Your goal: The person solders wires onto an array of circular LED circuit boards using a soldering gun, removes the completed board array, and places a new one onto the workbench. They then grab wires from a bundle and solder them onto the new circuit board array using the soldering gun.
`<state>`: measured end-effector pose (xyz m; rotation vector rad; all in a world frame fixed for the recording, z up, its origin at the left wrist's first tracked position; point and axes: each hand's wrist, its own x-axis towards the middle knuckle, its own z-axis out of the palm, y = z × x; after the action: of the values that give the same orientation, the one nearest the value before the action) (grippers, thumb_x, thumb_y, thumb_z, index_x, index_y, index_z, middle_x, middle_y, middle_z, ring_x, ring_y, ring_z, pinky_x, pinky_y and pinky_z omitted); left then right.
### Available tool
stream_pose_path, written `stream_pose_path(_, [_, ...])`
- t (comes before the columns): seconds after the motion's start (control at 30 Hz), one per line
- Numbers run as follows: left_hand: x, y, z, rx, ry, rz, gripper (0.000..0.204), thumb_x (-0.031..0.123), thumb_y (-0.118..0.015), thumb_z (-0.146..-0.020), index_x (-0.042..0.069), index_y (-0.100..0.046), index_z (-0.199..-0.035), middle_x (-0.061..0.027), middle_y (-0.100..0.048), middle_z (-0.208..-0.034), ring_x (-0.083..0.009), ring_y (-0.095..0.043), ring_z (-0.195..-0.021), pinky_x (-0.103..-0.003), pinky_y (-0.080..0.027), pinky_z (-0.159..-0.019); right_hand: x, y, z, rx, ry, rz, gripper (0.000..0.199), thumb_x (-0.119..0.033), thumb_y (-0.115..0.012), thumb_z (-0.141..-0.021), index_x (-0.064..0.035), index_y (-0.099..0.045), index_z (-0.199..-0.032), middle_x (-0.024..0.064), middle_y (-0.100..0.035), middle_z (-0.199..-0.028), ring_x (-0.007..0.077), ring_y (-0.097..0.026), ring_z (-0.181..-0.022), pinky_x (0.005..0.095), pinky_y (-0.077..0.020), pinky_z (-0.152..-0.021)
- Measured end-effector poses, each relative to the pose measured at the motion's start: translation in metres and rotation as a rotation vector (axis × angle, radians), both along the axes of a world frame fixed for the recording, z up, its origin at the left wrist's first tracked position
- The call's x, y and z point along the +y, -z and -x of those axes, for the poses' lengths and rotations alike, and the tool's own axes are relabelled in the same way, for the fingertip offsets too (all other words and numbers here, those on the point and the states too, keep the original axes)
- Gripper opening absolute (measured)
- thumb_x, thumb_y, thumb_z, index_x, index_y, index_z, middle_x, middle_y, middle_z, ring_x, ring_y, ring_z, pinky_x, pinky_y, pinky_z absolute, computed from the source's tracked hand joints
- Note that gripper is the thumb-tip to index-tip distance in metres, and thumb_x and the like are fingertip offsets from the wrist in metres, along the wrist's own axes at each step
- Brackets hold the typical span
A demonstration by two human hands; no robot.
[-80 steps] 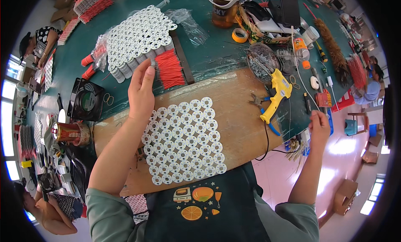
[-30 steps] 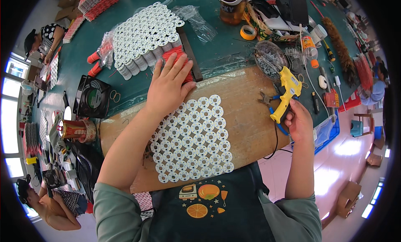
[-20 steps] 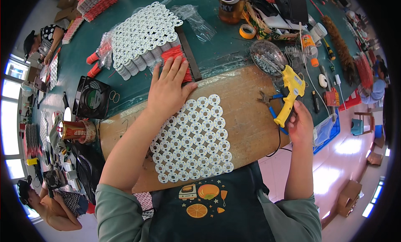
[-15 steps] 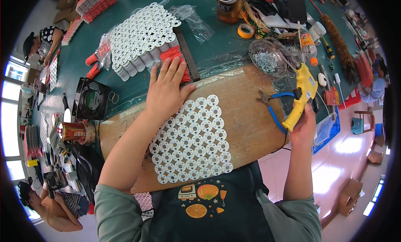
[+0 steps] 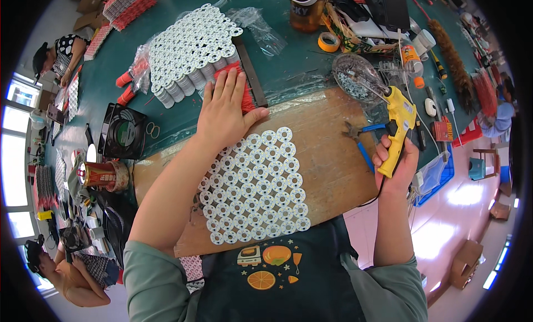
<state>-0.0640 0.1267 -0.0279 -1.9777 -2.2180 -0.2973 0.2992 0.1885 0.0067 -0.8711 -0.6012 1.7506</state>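
My left hand (image 5: 225, 114) lies with fingers stretched out over a bundle of short red wires (image 5: 247, 100), beside a dark metal bar (image 5: 250, 66). My right hand (image 5: 402, 169) is wrapped round the handle of a yellow soldering gun (image 5: 401, 114). The gun's tip points into a round metal dish (image 5: 345, 64) holding small silvery bits. In front of me, a sheet of white ring-shaped circuit boards (image 5: 264, 186) rests on the brown work board (image 5: 338, 172). Blue-handled cutters (image 5: 363, 147) lie left of the gun, partly hidden by my right hand.
Stacked white circuit-board sheets (image 5: 189, 47) stand beyond my left hand. A black fan (image 5: 122, 131) and a red can (image 5: 97, 174) are at left. Orange tape (image 5: 328, 42), a drink jug (image 5: 306, 14) and a phone (image 5: 395, 10) lie at the back. Other people sit at both sides.
My right hand has closed more fully round the soldering gun, whose tip has shifted slightly over the dish. My left hand stays on the red wires, its thumb a little further right.
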Motion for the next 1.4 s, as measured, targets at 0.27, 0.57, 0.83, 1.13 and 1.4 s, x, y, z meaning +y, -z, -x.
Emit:
stream_pose_path(0.27, [0.005,-0.003,-0.002,0.005,-0.05,-0.026,0.097,0.074,-0.048,-0.087,0.004,-0.032,-0.153,-0.0195,-0.031,-0.158,-0.0374,-0.024,-0.149,-0.056,-0.018,-0.119,-0.011,0.006,0.016,0.115,-0.159,-0.055,0.043,-0.035,-0.049,-0.101,-0.0089,-0.046,-0.135,0.0031,-0.049,-0.086,0.0146,-0.049,-0.069,0.0319,-0.0438,-0.061])
stream_pose_path(0.57, [-0.005,-0.006,-0.006,0.065,0.054,-0.077,0.086,0.074,-0.054,-0.083,0.014,-0.051,-0.145,-0.0161,-0.036,-0.157,-0.0354,-0.026,-0.148,-0.059,-0.016,-0.119,-0.033,0.02,0.025,0.013,-0.189,-0.125,0.047,-0.027,-0.057,-0.097,-0.0096,-0.042,-0.137,0.0051,-0.052,-0.088,0.0162,-0.052,-0.071,0.0341,-0.0472,-0.063])
stream_pose_path(0.83, [-0.005,-0.007,0.003,-0.056,0.016,-0.043,0.092,0.065,-0.056,-0.088,0.008,-0.03,-0.155,-0.02,-0.028,-0.16,-0.0365,-0.021,-0.15,-0.054,-0.015,-0.121,-0.032,0.022,0.026,0.014,-0.195,-0.127,0.046,-0.026,-0.056,-0.097,-0.0095,-0.041,-0.137,0.0057,-0.052,-0.089,0.0166,-0.053,-0.071,0.0342,-0.0472,-0.063])
stream_pose_path(1.13, [0.006,0.003,0.007,-1.156,-0.014,-0.52,0.072,0.054,-0.035,-0.104,0.0,-0.034,-0.151,-0.0184,-0.032,-0.158,-0.0314,-0.024,-0.15,-0.045,-0.016,-0.122,-0.032,0.022,0.026,0.017,-0.202,-0.118,0.041,-0.024,-0.057,-0.097,-0.0111,-0.041,-0.133,0.006,-0.052,-0.089,0.017,-0.053,-0.072,0.0349,-0.0475,-0.063])
stream_pose_path(1.4, [-0.004,-0.014,-0.013,-1.57,-0.106,-0.606,0.077,0.06,-0.024,-0.104,0.002,-0.023,-0.156,-0.0142,-0.021,-0.164,-0.0282,-0.016,-0.152,-0.042,-0.008,-0.123,-0.031,0.022,0.027,0.012,-0.196,-0.112,0.042,-0.025,-0.057,-0.097,-0.0111,-0.042,-0.133,0.0055,-0.052,-0.088,0.0165,-0.053,-0.071,0.0346,-0.0472,-0.063])
